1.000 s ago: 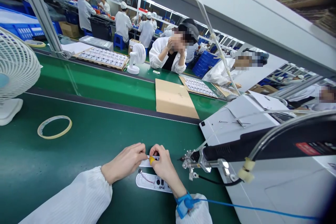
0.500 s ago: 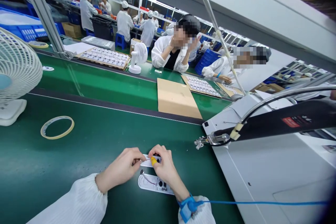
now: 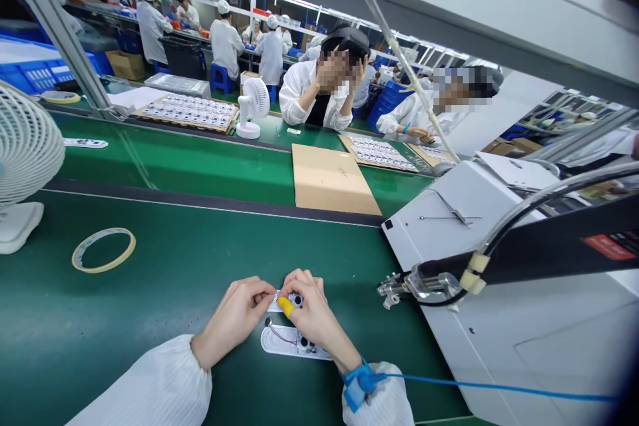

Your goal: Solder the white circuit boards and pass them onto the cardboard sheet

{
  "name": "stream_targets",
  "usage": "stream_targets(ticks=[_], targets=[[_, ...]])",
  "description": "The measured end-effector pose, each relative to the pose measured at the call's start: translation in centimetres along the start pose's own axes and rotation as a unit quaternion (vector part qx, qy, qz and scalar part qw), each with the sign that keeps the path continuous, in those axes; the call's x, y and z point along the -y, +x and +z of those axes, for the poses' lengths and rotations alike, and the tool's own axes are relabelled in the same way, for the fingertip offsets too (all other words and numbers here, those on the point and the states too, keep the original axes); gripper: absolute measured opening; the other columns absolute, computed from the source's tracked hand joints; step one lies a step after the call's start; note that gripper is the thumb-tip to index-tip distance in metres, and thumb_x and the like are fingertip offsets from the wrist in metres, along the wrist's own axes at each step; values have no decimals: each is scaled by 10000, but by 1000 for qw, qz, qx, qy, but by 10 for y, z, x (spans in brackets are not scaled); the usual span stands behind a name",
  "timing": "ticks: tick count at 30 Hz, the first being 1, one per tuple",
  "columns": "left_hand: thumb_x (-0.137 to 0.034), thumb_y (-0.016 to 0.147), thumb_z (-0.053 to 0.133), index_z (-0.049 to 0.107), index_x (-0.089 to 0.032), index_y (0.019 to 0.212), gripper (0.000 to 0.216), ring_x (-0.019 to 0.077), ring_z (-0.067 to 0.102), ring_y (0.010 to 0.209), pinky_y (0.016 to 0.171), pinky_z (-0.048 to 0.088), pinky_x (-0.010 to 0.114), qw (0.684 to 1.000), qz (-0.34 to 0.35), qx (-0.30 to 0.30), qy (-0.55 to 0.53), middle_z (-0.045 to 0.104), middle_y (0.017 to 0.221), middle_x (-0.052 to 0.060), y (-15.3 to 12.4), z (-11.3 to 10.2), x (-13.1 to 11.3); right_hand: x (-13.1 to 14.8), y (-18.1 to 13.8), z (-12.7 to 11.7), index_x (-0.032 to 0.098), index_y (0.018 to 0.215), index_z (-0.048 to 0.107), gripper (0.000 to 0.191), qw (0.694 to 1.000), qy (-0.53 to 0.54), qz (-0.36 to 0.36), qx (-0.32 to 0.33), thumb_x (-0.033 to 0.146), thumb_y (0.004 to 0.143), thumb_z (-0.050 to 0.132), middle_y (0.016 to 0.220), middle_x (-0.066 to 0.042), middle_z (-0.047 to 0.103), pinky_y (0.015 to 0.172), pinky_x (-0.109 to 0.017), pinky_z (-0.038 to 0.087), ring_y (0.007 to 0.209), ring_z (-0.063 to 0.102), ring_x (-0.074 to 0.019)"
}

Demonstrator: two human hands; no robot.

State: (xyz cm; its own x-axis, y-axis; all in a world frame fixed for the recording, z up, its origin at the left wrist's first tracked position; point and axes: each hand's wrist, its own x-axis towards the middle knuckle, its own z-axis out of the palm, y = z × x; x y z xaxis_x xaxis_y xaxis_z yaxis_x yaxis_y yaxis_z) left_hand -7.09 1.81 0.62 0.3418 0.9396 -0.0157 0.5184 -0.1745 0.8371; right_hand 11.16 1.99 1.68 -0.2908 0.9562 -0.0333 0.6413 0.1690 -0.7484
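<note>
My left hand [image 3: 240, 309] is closed in a pinch at the left end of a white elongated plastic casing [image 3: 273, 306]. What its fingertips hold is too small to make out. Over the same casing bends my right hand [image 3: 310, 311], thumb and forefinger drawn together; a yellow finger cot [image 3: 286, 307] covers the thumb tip. That hand hides much of the casing and anything in its grip. Just below lies a second white casing [image 3: 269, 344] with black round parts, a thin wire and a small round metal piece at its left end. A blue wrist strap [image 3: 358, 386] circles my right wrist.
A tape roll [image 3: 104, 250] lies on the green table, left of my hands. At right stands a white machine [image 3: 479, 319] with a black arm [image 3: 539, 253]. Beyond the dark ledge are cardboard [image 3: 329, 180], a small fan [image 3: 252, 106] and two co-workers. A larger fan [image 3: 24, 146] is at left.
The hands stay over the upper casing, their fingertips slightly closer together. The view has shifted a little. On the far green surface, a white casing at left shows more fully.
</note>
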Motion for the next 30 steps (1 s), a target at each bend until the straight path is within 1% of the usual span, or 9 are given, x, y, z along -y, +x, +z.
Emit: stream_targets(ticks=[5,16,22,26,30], targets=[[-306,939,463,734,-188,878,302,152,522,665,612,387,263,999,20,1,32,565,820,35,1,3,5,-1,2,4,207,713,589,205,1000,-4,6,-14,16,763,643,913,21,611,854,-382,303,928,544,-185],[-248,930,493,741,-187,882,261,139,511,661,616,376,254,1000,28,7,10,551,824,28,0,4,5,-2,0,4,202,712,593,213,1000,-16,-2,-10,0,765,637,916,23,609,848,-378,290,923,539,-174],[-202,901,537,744,-190,851,213,140,514,675,626,370,253,1000,2,19,7,552,810,16,4,2,5,0,1,3,209,722,620,198,1000,-25,-2,13,23,768,670,925,26,612,853,-374,289,937,541,-176],[-163,863,576,722,-186,806,159,133,513,658,619,370,250,999,-25,26,21,560,824,8,8,0,2,1,3,3,202,731,591,208,999,-37,20,12,5,738,655,910,22,613,861,-380,287,942,539,-187],[-123,818,609,699,-184,824,109,130,516,647,628,371,249,998,-40,27,28,576,823,-4,12,1,1,4,6,3,196,712,560,205,998,-45,39,16,5,720,634,888,25,619,852,-375,285,933,541,-189]])
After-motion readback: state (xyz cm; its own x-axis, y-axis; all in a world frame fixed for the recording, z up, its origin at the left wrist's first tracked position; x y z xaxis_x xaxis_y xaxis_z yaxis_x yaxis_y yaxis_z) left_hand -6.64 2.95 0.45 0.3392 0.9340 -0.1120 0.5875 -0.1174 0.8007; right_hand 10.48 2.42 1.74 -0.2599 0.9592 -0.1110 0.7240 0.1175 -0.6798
